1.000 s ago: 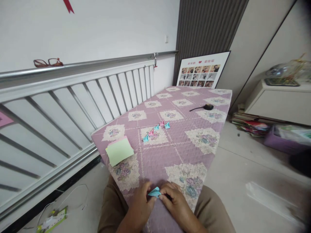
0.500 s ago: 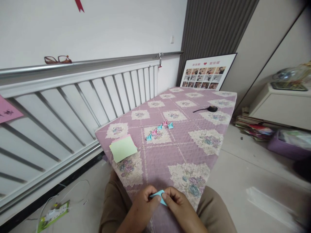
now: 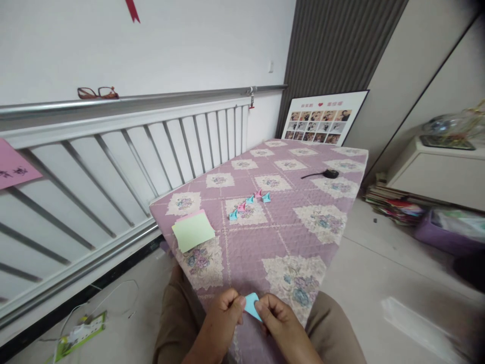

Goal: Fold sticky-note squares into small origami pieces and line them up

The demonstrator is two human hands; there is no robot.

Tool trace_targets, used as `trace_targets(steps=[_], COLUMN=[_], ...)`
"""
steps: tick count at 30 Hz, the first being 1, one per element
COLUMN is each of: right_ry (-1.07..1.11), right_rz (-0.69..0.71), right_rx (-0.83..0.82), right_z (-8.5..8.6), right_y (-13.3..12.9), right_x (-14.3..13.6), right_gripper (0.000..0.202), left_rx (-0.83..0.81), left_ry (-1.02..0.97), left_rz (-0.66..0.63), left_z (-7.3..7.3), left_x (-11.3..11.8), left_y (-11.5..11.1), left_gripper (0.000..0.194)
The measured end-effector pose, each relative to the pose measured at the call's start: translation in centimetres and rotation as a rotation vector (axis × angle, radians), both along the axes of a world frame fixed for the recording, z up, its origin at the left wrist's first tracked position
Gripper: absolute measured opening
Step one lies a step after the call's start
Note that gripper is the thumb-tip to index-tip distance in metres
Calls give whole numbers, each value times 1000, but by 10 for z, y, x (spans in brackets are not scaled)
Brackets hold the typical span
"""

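A small folded piece of light blue paper (image 3: 251, 306) is held between my two hands at the near edge of the table. My left hand (image 3: 226, 313) pinches its left side between thumb and fingers. On its right side, my right hand (image 3: 278, 316) grips it the same way, thumb on top. Farther up the cloth lie several small folded paper pieces, among them a pink one (image 3: 241, 207) and a blue one (image 3: 266, 197). A stack of square paper sheets, pale green on top (image 3: 194, 232), rests near the left edge.
The table (image 3: 253, 253) has a purple floral cloth. A black coiled item (image 3: 331, 173) lies toward its far right. A white radiator (image 3: 125, 167) runs along the left, with glasses (image 3: 97, 92) above. A photo board (image 3: 322, 119) stands behind the table.
The left thumb has shifted outward to the left edge of the blue paper, so more of its face shows between my hands. The camera view has shifted slightly.
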State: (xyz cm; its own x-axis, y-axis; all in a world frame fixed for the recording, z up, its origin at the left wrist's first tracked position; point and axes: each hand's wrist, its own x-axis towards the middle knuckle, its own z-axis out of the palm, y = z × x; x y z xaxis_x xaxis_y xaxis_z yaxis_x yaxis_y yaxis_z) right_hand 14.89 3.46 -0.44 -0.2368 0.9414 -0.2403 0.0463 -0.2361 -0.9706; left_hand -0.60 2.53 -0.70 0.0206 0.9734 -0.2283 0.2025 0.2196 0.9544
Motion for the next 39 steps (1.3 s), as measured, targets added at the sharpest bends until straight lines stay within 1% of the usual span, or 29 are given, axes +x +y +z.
trace_targets(steps=[2, 4, 6, 8, 11, 13, 14, 16, 19, 21, 25, 27, 31, 36, 39], right_ry=[39, 132, 239, 331, 412, 385, 338, 197, 19, -16, -14, 15, 83, 97, 103], right_rz=[-28, -65, -123, -163, -155, -102, -70, -14, -34, -55, 7, 24, 14, -5, -11], right_rx=[-36, -121, -231, -322, -396, -419, -402, -272, 9, 77, 79, 55, -9, -41, -43], right_z=[-3, -4, -4, -2, 0, 0, 0, 0, 1, 4, 7, 7, 3, -1, -1], right_y=[-1, -3, -5, -8, -12, -12, -11, -9, -3, 0, 1, 0, -3, -4, -3], right_x=[-3, -6, -9, -11, -14, -13, -12, -9, -1, 3, 6, 5, 4, 3, 2], right_gripper=[46, 45, 45, 43, 40, 43, 44, 45, 41, 38, 31, 29, 31, 32, 30], left_rx=[8, 20, 33, 42, 40, 25, 14, -3, -4, -2, -6, -7, 7, 43, 50], left_ry=[-60, -133, -190, -204, -165, -130, -112, -72, -10, 19, 39, 35, 24, 18, 27], left_rz=[-3, -12, -12, -12, -34, -33, -38, -73, -135, -148, -179, -181, -166, -127, -127], left_z=[-3, -5, -4, -2, 3, 4, 5, 8, 13, 15, 14, 12, 8, 3, 4], left_x=[0, -1, -2, -4, -7, -9, -10, -12, -13, -13, -9, -6, 0, 6, 6], left_y=[0, 1, 1, 2, 4, 5, 6, 9, 12, 13, 13, 13, 12, 11, 10], left_gripper=[34, 32, 34, 39, 32, 28, 28, 27, 25, 22, 20, 20, 18, 21, 22])
